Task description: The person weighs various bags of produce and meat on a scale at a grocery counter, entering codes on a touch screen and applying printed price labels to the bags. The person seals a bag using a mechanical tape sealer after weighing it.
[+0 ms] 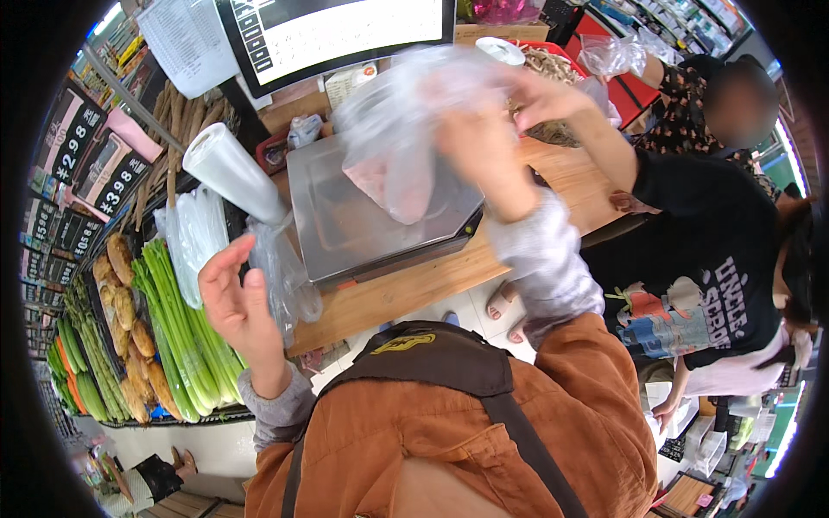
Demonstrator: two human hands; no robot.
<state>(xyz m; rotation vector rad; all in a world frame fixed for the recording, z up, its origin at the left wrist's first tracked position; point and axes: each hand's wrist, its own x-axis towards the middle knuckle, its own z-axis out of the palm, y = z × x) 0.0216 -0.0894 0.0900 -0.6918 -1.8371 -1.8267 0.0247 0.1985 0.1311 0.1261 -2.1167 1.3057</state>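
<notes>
My right hand, blurred, grips the gathered top of a clear plastic bag. Pale pink contents, possibly raw meat, show in the bag's lower end. That end is over the steel weighing plate of a scale; whether it touches the plate I cannot tell. Another person's hand reaches in from the right, close to the bag's top. My left hand is raised with fingers apart and holds nothing. Beside it are a bundle of thin plastic bags and crumpled clear film.
A screen rises behind the scale. A roll of clear bags stands left of it. Farther left, a crate holds celery and knobbly brown roots. A person in a black shirt stands at the wooden counter's right.
</notes>
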